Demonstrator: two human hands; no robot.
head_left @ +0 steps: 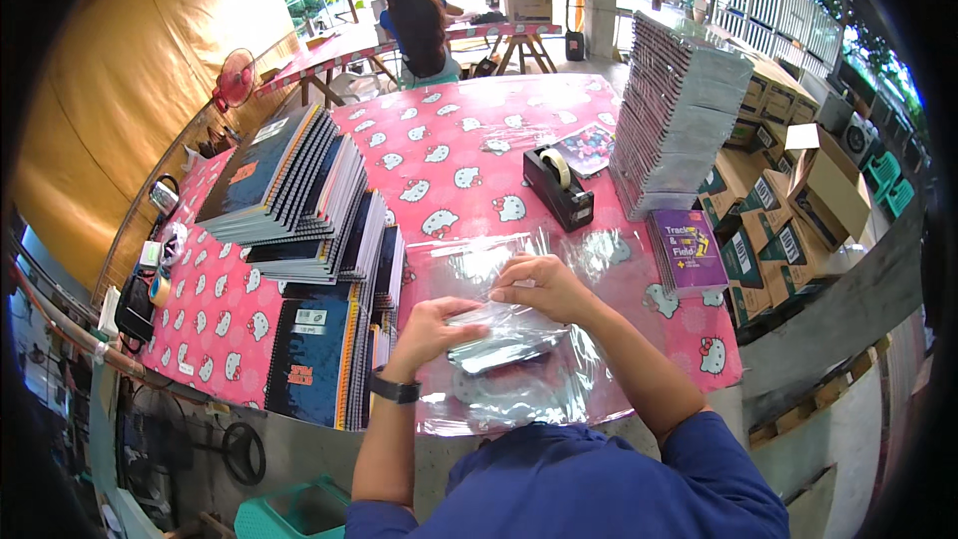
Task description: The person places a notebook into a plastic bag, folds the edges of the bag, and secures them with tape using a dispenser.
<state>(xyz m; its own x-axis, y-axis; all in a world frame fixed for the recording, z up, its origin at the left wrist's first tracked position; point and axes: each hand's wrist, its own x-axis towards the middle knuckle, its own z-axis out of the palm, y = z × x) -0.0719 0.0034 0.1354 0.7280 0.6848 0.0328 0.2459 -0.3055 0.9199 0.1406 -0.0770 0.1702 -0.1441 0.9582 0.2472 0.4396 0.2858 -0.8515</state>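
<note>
In front of me a flat package in shiny clear plastic wrap (511,343) lies at the table's near edge; glare hides what is inside, apart from a dark lower edge. My left hand (435,335), with a dark band on its wrist, grips the package's left side, thumb on top. The fingers of my right hand (545,287) pinch the plastic at its upper edge. More loose clear plastic film (599,359) spreads under and around both hands. Just beyond, a black tape dispenser (561,192) holds a roll of tape.
Spiral notebooks (309,359) with dark blue covers are piled at left. A tall stack of plastic-wrapped notebooks (671,120) stands at right behind a purple box-shaped item (689,252). Cardboard boxes (763,230) sit beyond the pink table (419,155). A person (417,25) sits farther off.
</note>
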